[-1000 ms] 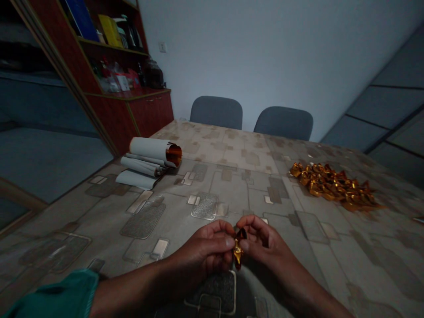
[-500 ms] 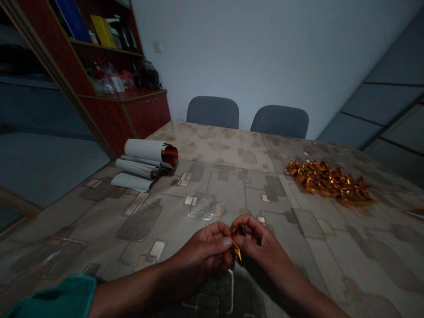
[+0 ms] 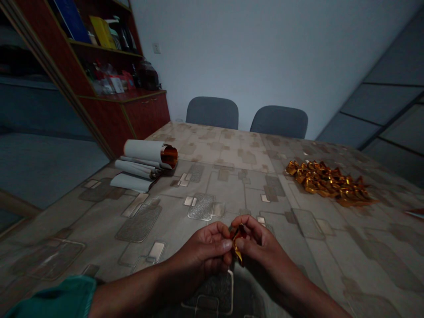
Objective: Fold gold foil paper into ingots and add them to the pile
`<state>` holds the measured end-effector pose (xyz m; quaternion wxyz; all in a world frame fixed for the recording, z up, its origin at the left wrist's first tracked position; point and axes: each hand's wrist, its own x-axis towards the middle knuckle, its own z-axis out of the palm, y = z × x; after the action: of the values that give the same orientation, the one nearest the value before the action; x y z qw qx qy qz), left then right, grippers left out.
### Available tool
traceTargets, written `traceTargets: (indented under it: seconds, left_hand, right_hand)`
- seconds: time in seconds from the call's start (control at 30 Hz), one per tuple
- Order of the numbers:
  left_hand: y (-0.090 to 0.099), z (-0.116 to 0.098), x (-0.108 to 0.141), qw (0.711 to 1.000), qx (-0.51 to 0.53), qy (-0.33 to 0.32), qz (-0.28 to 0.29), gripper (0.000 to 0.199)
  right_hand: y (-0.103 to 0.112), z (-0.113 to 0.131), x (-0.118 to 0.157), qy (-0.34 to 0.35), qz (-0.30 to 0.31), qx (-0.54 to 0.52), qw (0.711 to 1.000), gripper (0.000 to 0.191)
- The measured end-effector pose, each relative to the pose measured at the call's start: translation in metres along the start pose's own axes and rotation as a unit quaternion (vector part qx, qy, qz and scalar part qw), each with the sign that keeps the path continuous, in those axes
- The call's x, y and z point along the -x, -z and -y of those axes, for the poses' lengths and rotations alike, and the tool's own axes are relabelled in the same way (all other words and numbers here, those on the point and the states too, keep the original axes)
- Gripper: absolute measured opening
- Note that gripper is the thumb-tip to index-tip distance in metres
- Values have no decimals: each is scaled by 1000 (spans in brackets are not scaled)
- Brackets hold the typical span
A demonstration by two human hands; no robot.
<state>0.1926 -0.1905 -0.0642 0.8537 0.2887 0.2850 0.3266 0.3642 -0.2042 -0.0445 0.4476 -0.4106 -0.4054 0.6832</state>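
Observation:
In front of me, over the near part of the table, a small folded gold foil paper ingot (image 3: pixel 238 254) is held between both hands. My left hand (image 3: pixel 210 247) pinches its left side with thumb and fingers. From the right, my right hand (image 3: pixel 260 243) grips the same piece, thumb pressed on its face. Parts of the foil are hidden behind the fingertips. Several similar gold foil ingots (image 3: pixel 327 183) lie in a cluster of rows on the right of the table.
White-backed foil paper sheets (image 3: pixel 145 151), rolled and curled, lie on the left of the patterned tablecloth (image 3: pixel 228 185). Two grey chairs (image 3: pixel 212 112) stand at the far edge. A red wooden cabinet (image 3: pixel 145 115) with shelves is at the back left. A flat reddish item (image 3: pixel 415 213) sits at the right edge.
Both hands stay in nearly the same place, pinching the paper ingot. The foil's upper part shows slightly more between the fingers.

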Motion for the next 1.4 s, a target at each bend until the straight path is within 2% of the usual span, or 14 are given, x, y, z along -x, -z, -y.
traceTargets:
  seconds: [0.2,0.47,0.63,0.9,1.17,1.4]
  left_hand:
    - [0,-2,-1,999,36,-18,5,33]
    - [-3,-3,1,999,32,-13,-1,37]
    - [-2,-5,1,999,36,-19,8,39]
    - [-1,-2,1,999,35,-22,-24,42]
    - [1,0,0,999,26,-29,-7,36]
    - [0,-6,2,998,55,-21,20,37]
  right_hand:
    - [4,-1,5,7,12,-33,999,30]
    - [0,1,4,10,7,-30,999,21]
    - [3,1,4,12,27,-78,996,22]
    - [0,2,4,38,20,2,999,27]
    - [2,-2,3,55,31,13,998,24]
    - [5,2,3,46,34,-83,995,33]
